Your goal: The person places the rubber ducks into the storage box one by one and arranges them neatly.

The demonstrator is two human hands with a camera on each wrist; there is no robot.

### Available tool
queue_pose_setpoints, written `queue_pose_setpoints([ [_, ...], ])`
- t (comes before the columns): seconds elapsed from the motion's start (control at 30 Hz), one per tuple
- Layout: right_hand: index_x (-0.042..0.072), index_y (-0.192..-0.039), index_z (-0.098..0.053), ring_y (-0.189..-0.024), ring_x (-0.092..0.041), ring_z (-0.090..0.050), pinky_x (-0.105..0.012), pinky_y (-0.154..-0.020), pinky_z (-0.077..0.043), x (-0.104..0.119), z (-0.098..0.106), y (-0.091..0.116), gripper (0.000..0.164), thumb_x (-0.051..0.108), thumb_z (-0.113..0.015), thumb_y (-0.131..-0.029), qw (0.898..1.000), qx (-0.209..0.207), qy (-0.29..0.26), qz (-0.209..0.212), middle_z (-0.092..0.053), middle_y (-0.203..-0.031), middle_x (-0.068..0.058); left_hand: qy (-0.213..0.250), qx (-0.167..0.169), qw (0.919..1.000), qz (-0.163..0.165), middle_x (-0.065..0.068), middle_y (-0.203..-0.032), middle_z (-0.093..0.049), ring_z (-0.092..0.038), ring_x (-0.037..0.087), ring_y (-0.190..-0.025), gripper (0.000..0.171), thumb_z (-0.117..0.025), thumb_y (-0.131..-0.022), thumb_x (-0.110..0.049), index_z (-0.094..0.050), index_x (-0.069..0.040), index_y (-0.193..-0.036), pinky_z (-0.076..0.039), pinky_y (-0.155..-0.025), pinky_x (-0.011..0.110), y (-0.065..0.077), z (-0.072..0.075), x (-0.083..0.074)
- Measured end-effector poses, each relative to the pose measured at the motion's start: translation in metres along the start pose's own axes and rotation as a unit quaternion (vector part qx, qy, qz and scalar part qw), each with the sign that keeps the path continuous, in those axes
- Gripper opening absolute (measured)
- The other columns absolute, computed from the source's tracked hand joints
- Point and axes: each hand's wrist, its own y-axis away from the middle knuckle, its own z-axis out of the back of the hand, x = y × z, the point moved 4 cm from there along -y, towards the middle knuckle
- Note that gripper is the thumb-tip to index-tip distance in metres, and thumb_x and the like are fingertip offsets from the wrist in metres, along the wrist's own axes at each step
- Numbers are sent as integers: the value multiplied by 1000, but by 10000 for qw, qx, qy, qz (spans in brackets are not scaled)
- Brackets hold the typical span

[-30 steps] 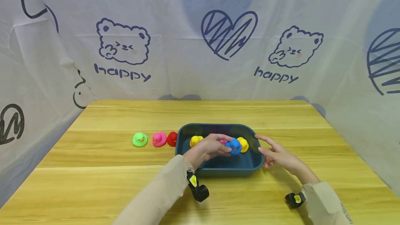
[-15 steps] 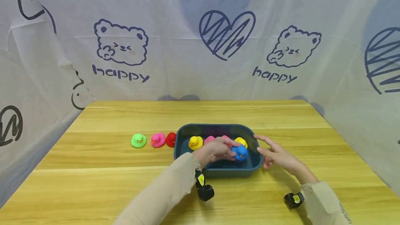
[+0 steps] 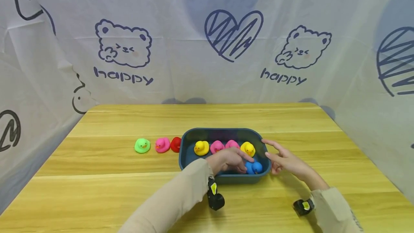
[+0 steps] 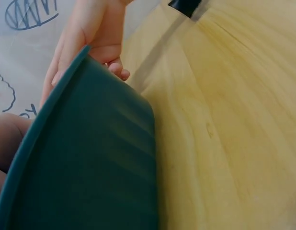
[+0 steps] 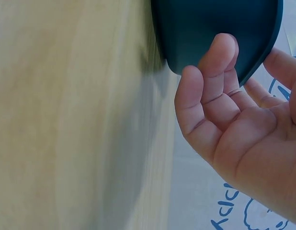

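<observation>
In the head view my left hand [image 3: 230,160] reaches into the dark teal tray [image 3: 226,179], its index finger and thumb at a blue rubber duck [image 3: 254,168] low in the front right corner. It pinches the duck from behind and the left side. My right hand [image 3: 288,161] stays at the tray's right end, fingertips right at the rim, the other fingers loosely bent below. Along the tray's back lie a yellow duck [image 3: 201,148], two pink ducks [image 3: 217,146] and another yellow duck [image 3: 248,149]. The left wrist view hides the blue duck behind the tray wall.
Left of the tray, a red duck [image 3: 176,144], a pink duck [image 3: 162,145] and a green duck [image 3: 142,145] sit in a row on the wooden table [image 3: 97,190]. The red one is close to the tray. A printed white cloth [image 3: 181,64] hangs behind.
My left hand has carried the blue duck right, toward me and down into the tray's front right corner. The pink ducks behind are uncovered. My right hand stays put at the rim.
</observation>
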Motion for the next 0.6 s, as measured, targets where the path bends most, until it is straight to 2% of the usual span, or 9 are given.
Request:
queue_pose_setpoints([
  [0.2, 6, -142, -12, -53, -22, -55, -30, -51, -45, 1, -1, 0, 54, 19, -40, -97, 10000, -2, 8, 25, -54, -60, -12, -279, -144, 9995, 100, 4, -56, -46, -46, 13, -53, 34, -53, -78, 16, -65, 1, -106, -47, -57, 24, 3, 0, 0],
  [0.4, 6, -142, -13, -53, -23, -55, -30, -51, -46, 0, -1, -1, 54, 19, -40, -97, 10000, -29, 32, 19, -54, -60, -12, -157, -194, 9996, 158, 8, -59, -54, -55, 14, -56, 35, -50, -78, 18, -64, 2, -105, -51, -64, 29, 5, 1, -1],
  [0.6, 6, -142, -12, -53, -23, -56, -31, -52, -47, -1, -1, 0, 56, 21, -41, -96, 10000, -45, 11, 8, -54, -60, -13, -15, -181, 9996, 232, 13, -66, -58, -64, 28, -74, 29, -51, -80, 15, -60, 5, -106, -51, -67, 35, 10, 6, -2],
])
